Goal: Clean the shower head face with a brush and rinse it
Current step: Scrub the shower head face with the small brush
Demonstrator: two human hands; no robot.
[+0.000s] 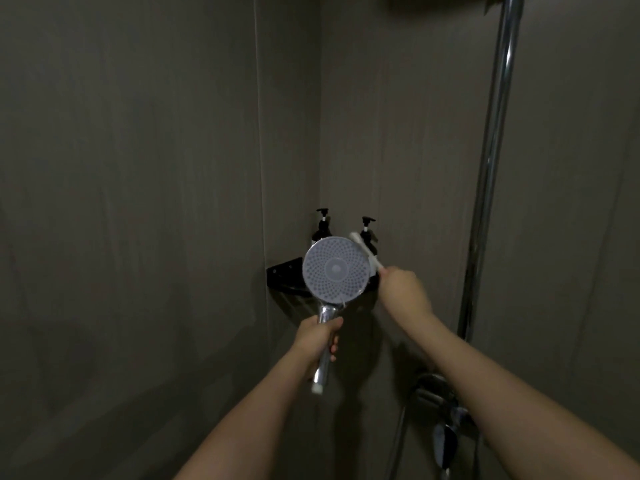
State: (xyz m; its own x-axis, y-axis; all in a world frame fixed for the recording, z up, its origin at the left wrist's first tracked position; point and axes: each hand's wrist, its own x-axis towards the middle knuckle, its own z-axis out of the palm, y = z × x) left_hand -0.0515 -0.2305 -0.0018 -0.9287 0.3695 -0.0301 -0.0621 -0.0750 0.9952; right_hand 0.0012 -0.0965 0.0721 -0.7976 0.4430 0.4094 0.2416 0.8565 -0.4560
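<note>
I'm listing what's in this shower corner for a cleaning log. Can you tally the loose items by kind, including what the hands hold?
Shower head, gripped by the left hand: 1
Brush, held by the right hand: 1
Black pump bottles on the corner shelf: 2
Total: 4

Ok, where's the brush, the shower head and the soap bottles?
brush (pixel 364 250), head view, white shaft.
shower head (pixel 336 269), head view, centre of its face.
soap bottles (pixel 321 230), head view, left bottle's neck.
</note>
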